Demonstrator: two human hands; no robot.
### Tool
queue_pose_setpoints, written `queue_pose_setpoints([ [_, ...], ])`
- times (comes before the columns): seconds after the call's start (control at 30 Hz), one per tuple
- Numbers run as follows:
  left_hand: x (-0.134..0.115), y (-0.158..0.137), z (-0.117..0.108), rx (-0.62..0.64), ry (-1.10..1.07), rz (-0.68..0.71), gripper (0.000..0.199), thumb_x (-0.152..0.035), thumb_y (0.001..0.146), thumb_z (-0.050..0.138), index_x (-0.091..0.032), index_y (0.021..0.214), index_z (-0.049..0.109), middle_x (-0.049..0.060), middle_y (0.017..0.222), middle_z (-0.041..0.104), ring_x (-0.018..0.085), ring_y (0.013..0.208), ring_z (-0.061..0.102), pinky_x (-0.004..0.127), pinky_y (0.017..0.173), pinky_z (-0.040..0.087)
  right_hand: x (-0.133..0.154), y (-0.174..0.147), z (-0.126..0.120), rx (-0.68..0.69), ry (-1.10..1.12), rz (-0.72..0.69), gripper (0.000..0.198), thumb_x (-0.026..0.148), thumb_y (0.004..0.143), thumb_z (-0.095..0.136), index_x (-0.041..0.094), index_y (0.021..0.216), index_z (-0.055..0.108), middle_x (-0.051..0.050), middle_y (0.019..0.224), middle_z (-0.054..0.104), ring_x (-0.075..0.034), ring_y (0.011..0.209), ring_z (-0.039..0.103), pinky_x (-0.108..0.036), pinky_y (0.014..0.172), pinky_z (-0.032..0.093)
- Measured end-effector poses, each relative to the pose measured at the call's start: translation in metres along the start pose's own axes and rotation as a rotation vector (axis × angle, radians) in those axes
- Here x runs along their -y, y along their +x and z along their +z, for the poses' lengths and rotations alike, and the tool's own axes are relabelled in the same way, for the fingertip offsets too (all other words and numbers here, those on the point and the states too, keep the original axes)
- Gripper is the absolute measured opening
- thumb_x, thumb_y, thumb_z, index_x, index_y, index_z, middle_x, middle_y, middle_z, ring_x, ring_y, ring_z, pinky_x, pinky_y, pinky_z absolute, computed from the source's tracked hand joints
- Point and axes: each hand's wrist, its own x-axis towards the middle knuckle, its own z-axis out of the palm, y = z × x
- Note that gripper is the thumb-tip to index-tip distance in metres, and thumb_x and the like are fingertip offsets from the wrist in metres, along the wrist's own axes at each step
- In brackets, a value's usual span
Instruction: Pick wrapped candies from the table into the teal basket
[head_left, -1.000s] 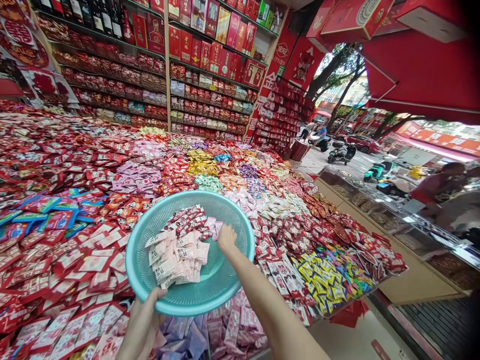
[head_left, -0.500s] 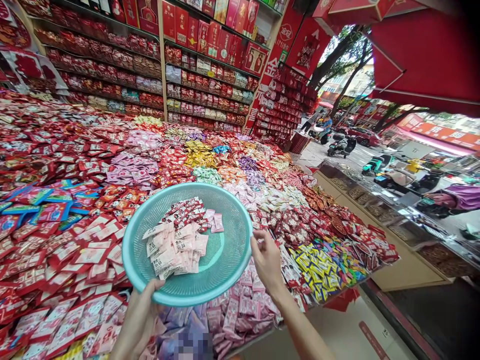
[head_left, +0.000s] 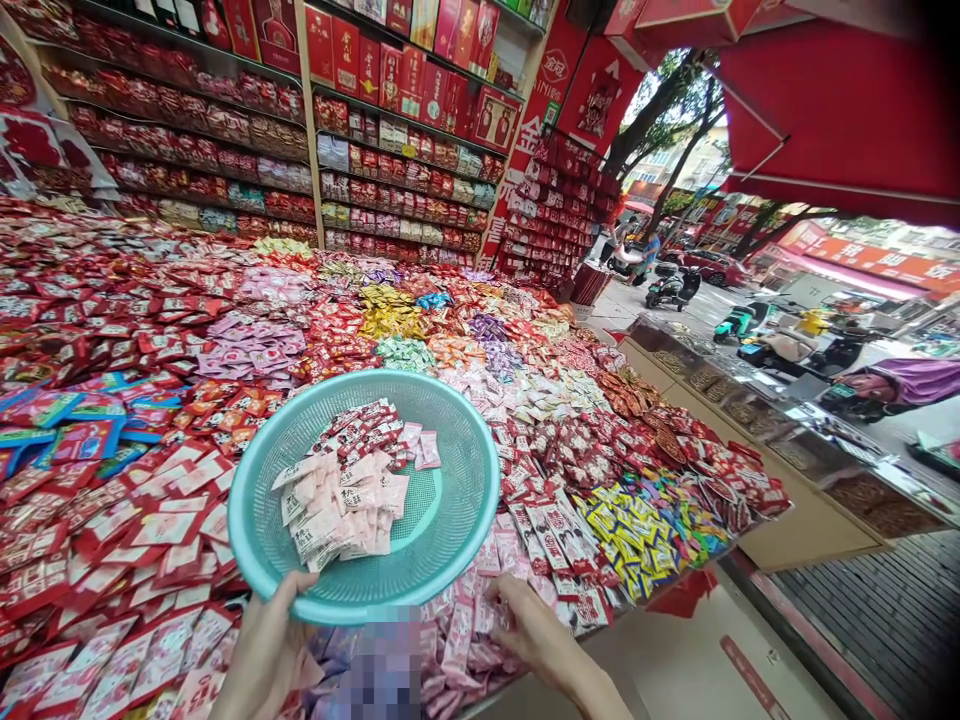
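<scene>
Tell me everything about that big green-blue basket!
The basket is a round, shallow bowl of teal plastic mesh with a smooth, thick rim. It is held over the table of sweets, tipped slightly toward the camera. The left hand grips its near rim from below. Inside lies a heap of pale pink packets with red-and-white packets behind them. The right hand is not touching it.

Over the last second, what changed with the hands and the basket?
The right hand left the inside of the teal basket, passed its right rim, and came down onto the pink packets at the table's near edge, fingers among them. The left hand kept its grip on the basket's near rim, and the pile of pale and red sweets inside looks unchanged.
</scene>
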Motion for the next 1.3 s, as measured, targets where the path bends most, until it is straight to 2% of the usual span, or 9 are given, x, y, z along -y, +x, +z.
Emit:
queue_pose_setpoints([
  [0.2, 0.002, 0.002, -0.002, -0.007, -0.016, -0.009, 0.046, -0.027, 0.044, 0.083, -0.020, 0.075, 0.050, -0.005, 0.066, 0.047, 0.010, 0.057, 0.039, 0.024, 0.044, 0.042, -0.002, 0.007, 0.003, 0.035, -0.065, 0.020, 0.032, 0.011, 0.060, 0.049, 0.024, 0.089, 0.047, -0.004, 0.099, 0.061, -0.021, 0.094, 0.054, -0.029, 0.081, 0.040],
  [0.33, 0.003, 0.003, -0.004, 0.008, -0.012, -0.019, 0.047, -0.029, 0.044, 0.083, -0.020, 0.076, 0.050, -0.004, 0.067, 0.049, 0.011, 0.059, 0.042, 0.026, 0.048, 0.045, -0.004, 0.010, 0.006, 0.016, -0.079, 0.036, 0.032, 0.010, 0.059, 0.048, 0.024, 0.087, 0.045, -0.003, 0.097, 0.061, -0.020, 0.093, 0.055, -0.028, 0.079, 0.040],
  [0.57, 0.003, 0.003, -0.003, 0.004, -0.030, -0.021, 0.045, -0.028, 0.044, 0.083, -0.021, 0.074, 0.050, -0.005, 0.066, 0.048, 0.011, 0.058, 0.041, 0.025, 0.047, 0.043, -0.017, 0.008, 0.010, -0.071, 0.113, 0.004, 0.036, 0.011, 0.067, 0.051, 0.026, 0.101, 0.048, 0.001, 0.090, 0.058, -0.016, 0.078, 0.054, -0.025, 0.070, 0.041],
  [0.73, 0.004, 0.003, -0.005, -0.001, -0.034, -0.013, 0.047, -0.028, 0.044, 0.084, -0.022, 0.075, 0.049, -0.006, 0.066, 0.047, 0.011, 0.058, 0.041, 0.025, 0.047, 0.043, -0.010, 0.006, -0.023, -0.178, 0.376, 0.011, 0.032, 0.025, 0.074, 0.061, 0.023, 0.105, 0.056, -0.002, 0.088, 0.056, -0.018, 0.078, 0.054, -0.029, 0.072, 0.045],
  [0.9, 0.002, 0.003, -0.004, 0.012, -0.027, -0.036, 0.042, -0.029, 0.046, 0.082, -0.020, 0.074, 0.052, -0.004, 0.067, 0.051, 0.012, 0.059, 0.044, 0.027, 0.049, 0.045, 0.025, 0.011, -0.077, -0.285, 0.679, -0.022, 0.044, 0.045, 0.075, 0.073, 0.022, 0.110, 0.059, -0.006, 0.094, 0.062, -0.019, 0.085, 0.059, -0.033, 0.078, 0.049],
  [0.97, -0.001, 0.001, -0.001, 0.002, -0.044, -0.029, 0.042, -0.027, 0.045, 0.082, -0.020, 0.075, 0.053, -0.004, 0.067, 0.052, 0.012, 0.058, 0.046, 0.028, 0.050, 0.046, 0.046, 0.023, -0.092, -0.289, 0.836, -0.037, 0.048, 0.046, 0.074, 0.075, 0.023, 0.112, 0.058, -0.006, 0.101, 0.064, -0.018, 0.088, 0.062, -0.033, 0.080, 0.050],
  [1.1, -0.006, -0.005, 0.003, -0.024, -0.065, -0.024, 0.042, -0.025, 0.043, 0.081, -0.020, 0.075, 0.053, -0.005, 0.067, 0.053, 0.012, 0.056, 0.045, 0.028, 0.049, 0.046, 0.083, 0.077, -0.097, -0.153, 1.011, -0.037, 0.054, 0.039, 0.067, 0.081, 0.022, 0.112, 0.057, -0.005, 0.099, 0.065, -0.017, 0.085, 0.064, -0.033, 0.075, 0.053],
  [1.2, -0.004, -0.004, 0.001, -0.002, -0.058, -0.034, 0.041, -0.026, 0.045, 0.081, -0.021, 0.073, 0.051, -0.005, 0.065, 0.051, 0.012, 0.056, 0.045, 0.028, 0.050, 0.046, 0.097, 0.137, -0.086, -0.192, 0.852, -0.030, 0.046, 0.029, 0.066, 0.078, 0.018, 0.105, 0.056, 0.001, 0.080, 0.061, -0.014, 0.071, 0.062, -0.029, 0.066, 0.053],
  [1.3, 0.003, 0.001, -0.004, 0.014, -0.058, -0.026, 0.040, -0.029, 0.047, 0.082, -0.021, 0.073, 0.052, -0.004, 0.066, 0.053, 0.013, 0.058, 0.048, 0.028, 0.053, 0.045, 0.103, 0.194, -0.070, -0.294, 0.472, -0.011, 0.032, 0.017, 0.075, 0.065, 0.016, 0.105, 0.055, 0.005, 0.069, 0.056, -0.011, 0.061, 0.057, -0.024, 0.058, 0.048],
])
